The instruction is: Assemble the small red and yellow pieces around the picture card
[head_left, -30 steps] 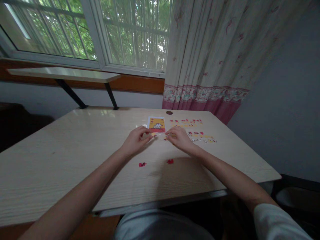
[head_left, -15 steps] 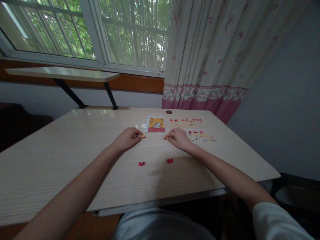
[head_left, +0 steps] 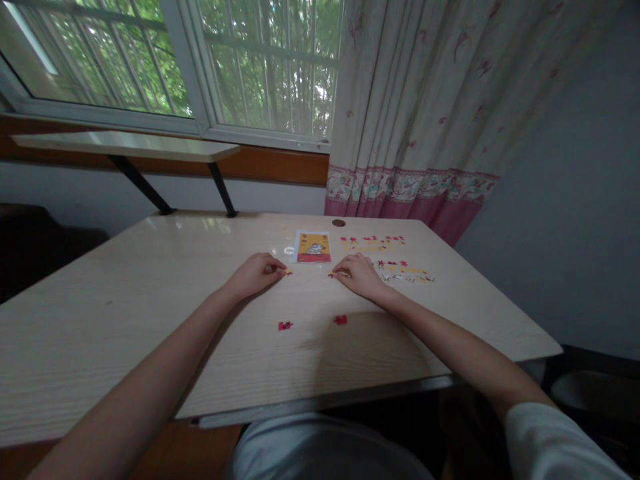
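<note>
My left hand [head_left: 259, 274] pinches a small yellow puzzle piece [head_left: 289, 273] at the tabletop, left of and just below the picture card. Across from it, my right hand [head_left: 357, 275] has its fingertips closed on another small puzzle piece [head_left: 331, 274], yellow with a dark mark. The card [head_left: 313, 247] lies flat between and beyond both hands, showing a white spotted animal on yellow and red. Nearer to me lie two red puzzle pieces, one on the left [head_left: 285, 326] and one on the right [head_left: 341, 320], apart from each other.
Rows of red, yellow and white puzzle pieces [head_left: 407, 270] lie to the right, partly behind my right hand. A raised shelf [head_left: 125, 145] stands at the table's back left. A cable hole [head_left: 339, 223] sits near the back edge, before the curtain [head_left: 400, 183].
Almost nothing differs. Both hands keep their pinch in nearly the same places, and the whole view has shifted very slightly.
</note>
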The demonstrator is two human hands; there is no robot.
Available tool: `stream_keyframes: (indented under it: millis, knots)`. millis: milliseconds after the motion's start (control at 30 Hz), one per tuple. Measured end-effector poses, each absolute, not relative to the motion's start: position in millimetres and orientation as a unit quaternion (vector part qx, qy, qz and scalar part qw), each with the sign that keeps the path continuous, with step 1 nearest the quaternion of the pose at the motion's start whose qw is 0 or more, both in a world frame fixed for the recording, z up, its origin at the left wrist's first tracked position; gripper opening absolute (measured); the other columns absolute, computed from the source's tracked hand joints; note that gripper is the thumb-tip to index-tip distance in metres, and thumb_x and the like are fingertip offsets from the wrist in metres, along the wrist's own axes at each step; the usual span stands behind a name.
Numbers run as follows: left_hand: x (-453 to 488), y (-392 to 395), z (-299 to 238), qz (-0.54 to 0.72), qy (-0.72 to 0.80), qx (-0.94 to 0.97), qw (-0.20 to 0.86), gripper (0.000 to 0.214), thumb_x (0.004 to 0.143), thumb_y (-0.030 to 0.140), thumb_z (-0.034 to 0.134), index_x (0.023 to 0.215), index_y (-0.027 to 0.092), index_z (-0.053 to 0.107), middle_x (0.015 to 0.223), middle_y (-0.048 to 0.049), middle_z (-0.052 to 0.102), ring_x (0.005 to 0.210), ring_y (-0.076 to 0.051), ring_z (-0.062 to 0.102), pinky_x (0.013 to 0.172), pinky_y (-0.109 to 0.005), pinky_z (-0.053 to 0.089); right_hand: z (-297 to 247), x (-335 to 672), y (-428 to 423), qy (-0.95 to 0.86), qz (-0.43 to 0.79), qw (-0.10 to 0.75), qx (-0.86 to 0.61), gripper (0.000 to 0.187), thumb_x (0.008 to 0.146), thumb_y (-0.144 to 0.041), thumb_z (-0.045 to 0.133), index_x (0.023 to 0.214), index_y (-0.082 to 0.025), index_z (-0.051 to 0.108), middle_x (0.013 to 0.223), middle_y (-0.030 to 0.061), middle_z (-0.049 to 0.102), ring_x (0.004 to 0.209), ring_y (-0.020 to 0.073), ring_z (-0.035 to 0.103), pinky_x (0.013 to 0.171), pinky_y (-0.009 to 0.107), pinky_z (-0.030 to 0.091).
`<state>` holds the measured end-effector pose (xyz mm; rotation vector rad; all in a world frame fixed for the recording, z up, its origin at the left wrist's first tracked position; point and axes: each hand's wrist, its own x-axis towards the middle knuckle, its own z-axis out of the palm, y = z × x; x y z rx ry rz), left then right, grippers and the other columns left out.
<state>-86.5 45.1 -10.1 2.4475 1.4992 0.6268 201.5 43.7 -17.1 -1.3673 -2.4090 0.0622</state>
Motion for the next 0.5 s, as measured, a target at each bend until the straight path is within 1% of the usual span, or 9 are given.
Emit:
stream_keyframes:
  millis: [300,500]
  knots:
    - [-85.9,46.3,-12.8,0.210,0.505,0.832,0.091,0.028,0.080,0.030,0.053,0.091,0.016,0.074,0.081,-0.0081,0.066,0.074,-0.018,0.058,0.068,-0.027,0.043,-12.8,199.6,43.6,-0.847,0.028,0.174,-0.502,0.019,0.087,-0.032,0.058,0.094,-0.023,0.073,0.100,0.0052,0.069,0.096,0.0218,0.054,0.082,0.033,0.034]
    - [-85.5,46.7,-12.3,0.202,0.515,0.829,0.085,0.029,0.081,0.034,0.051,0.092,0.017,0.073,0.082,-0.0068,0.066,0.075,-0.018,0.059,0.068,-0.027,0.043,-13.6,201.0,45.0,-0.847,0.032,0.177,-0.501,0.018,0.087,-0.031,0.057,0.093,-0.022,0.072,0.099,0.0053,0.069,0.096,0.0208,0.054,0.084,0.034,0.034]
